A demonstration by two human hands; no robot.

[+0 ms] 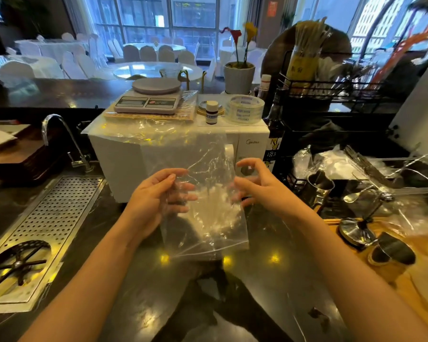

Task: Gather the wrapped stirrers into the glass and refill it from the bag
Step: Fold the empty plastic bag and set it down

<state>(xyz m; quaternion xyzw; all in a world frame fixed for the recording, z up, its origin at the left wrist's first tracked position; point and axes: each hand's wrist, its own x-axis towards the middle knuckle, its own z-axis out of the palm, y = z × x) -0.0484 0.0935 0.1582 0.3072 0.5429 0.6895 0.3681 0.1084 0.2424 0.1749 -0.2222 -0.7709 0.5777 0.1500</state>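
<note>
A clear plastic bag (208,218) hangs above the dark counter in front of me and looks empty. My left hand (153,198) pinches its left edge. At the bag's right edge is my right hand (262,191), thumb and fingers spread apart, its lower fingertips seen through the plastic. A yellow-labelled glass (303,65) stands on the black rack at the upper right, packed with upright wrapped stirrers (307,35).
A white microwave (124,154) stands just behind the bag, with a kitchen scale (148,99), a small bottle (211,112) and a tape roll (245,108) on top. A faucet (59,129) and perforated drain tray (52,218) lie left. Steel jugs (319,186) and tools crowd the right.
</note>
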